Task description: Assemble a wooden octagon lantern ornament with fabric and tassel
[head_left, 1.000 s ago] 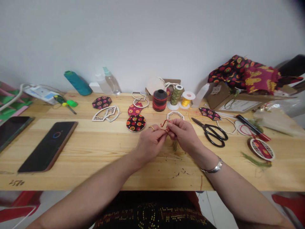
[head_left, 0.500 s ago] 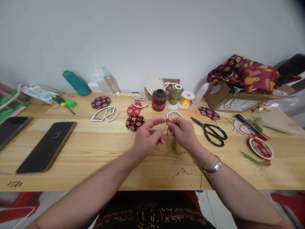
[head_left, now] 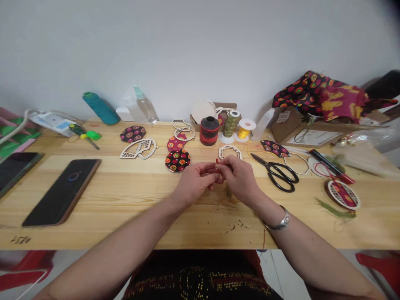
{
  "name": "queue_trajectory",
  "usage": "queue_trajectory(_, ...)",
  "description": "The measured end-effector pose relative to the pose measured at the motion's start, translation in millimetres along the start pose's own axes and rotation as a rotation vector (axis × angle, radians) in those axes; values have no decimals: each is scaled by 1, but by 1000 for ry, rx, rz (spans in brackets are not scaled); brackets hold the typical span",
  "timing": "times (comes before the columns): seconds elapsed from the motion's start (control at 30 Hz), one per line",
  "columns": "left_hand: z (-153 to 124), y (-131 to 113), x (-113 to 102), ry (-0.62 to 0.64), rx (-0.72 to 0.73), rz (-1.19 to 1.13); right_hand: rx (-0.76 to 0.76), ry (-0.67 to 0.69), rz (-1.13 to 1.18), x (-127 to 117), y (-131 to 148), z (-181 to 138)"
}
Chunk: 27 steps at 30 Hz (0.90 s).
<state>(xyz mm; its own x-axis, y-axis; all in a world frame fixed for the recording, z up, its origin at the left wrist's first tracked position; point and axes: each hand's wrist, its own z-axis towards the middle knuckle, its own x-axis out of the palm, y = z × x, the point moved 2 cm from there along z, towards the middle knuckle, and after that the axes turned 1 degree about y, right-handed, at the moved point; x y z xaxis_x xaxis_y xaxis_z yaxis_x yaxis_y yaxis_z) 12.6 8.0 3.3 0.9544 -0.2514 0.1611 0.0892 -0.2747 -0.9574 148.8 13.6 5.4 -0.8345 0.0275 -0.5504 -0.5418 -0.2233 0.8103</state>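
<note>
Diffuse, moderate light, cool on the wall, with soft shadows, one glint on the bracelet, wide-angle stretching toward the edges, darkened upper-right corner, and the red strand poorly resolved.

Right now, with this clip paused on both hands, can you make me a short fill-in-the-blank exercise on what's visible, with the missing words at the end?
1. The right hand pinches a small bit of ____ cord.
2. The silver bracelet is worn on the ____ wrist.
3. The rightmost thread spool is wound in ____.
4. The scissors have ____ handles.

Missing words: red; right; yellow; black.
</note>
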Motion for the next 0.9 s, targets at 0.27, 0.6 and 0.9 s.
queue_trajectory(0.27,2,-1,-1,-37,-17,-2,-32,7,-61,0,3,-1)
queue_trajectory(0.6,3,-1,-2,-34,-37,-55,-30,14,-62,-1,3,0)
queue_trajectory(0.9,4,-1,-5,-77,-79,-75,-1,18,-14,0,3,0)
